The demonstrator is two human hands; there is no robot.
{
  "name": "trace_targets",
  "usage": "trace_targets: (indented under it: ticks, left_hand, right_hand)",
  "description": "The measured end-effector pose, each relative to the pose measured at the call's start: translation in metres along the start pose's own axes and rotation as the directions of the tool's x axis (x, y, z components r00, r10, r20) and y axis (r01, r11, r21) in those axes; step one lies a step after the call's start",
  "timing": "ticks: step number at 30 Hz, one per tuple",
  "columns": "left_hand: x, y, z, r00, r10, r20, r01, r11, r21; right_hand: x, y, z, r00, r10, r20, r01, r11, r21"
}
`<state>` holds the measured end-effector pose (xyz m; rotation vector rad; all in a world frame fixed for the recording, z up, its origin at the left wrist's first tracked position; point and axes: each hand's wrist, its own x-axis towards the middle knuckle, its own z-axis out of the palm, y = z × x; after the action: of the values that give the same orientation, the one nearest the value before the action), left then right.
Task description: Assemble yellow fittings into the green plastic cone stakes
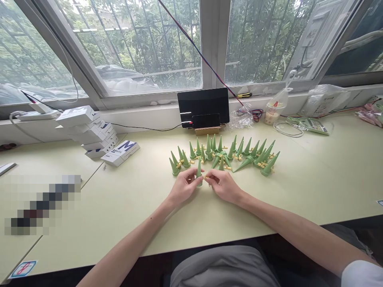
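Note:
My left hand (184, 185) is closed around a green plant-watering spike (199, 169), its pointed tip upward, low over the table. On the spike's right side, the fingertips of my right hand (223, 185) pinch its small yellow valve (205, 177). Just beyond both hands, several more green spikes with yellow valves are grouped, most of them standing point up. One spike (243, 163) lies on its side toward the right, and another stands at the front (221, 164), partly hidden by my right hand.
A tablet (203, 105) leans on a stand at the back, with a phone (206, 120) in front. Stacked white boxes (89, 129) and a single box (121, 152) are at left. A bagged cup (273, 109) and cable (289, 129) lie at back right.

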<state>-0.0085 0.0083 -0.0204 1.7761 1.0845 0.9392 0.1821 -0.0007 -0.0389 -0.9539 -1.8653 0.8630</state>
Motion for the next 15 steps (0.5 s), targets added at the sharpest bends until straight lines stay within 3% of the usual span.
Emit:
trace_targets:
  ticks: [15]
  left_hand:
    - [-0.0021,-0.0035,0.0027,0.994,0.099,-0.042,-0.094,0.991,0.092]
  right_hand:
    - [-0.0002,0.0050,0.0016,1.000,0.009,-0.005,-0.009,0.999,-0.043]
